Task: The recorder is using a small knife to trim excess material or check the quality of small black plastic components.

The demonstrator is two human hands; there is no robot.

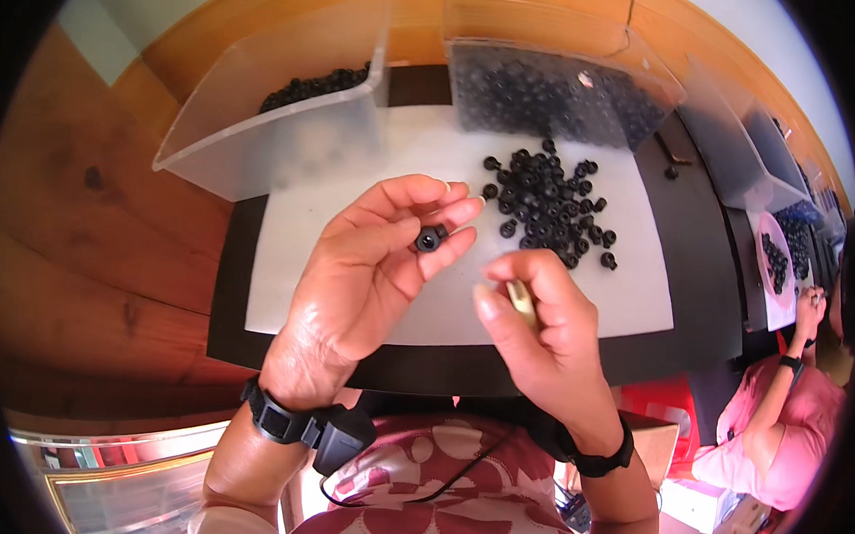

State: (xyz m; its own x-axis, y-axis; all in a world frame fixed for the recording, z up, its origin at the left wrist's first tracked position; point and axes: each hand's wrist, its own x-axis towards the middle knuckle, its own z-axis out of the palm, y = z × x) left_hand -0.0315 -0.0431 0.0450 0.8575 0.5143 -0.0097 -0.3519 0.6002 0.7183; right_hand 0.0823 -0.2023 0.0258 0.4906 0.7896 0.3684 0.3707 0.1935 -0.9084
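Observation:
Between the thumb and fingers of my left hand sits a small black round part with a hole in its face. My right hand is curled around a small brass-coloured tool, most of it hidden in the palm. The two hands are apart above the white sheet. Just beyond them lies a loose pile of similar black parts, some scattered at its edges.
A clear bin stands at the far left with black parts inside. Another clear bin, full of them, is behind the pile. The white sheet covers a dark table. At right, a co-worker sits near a pink basin.

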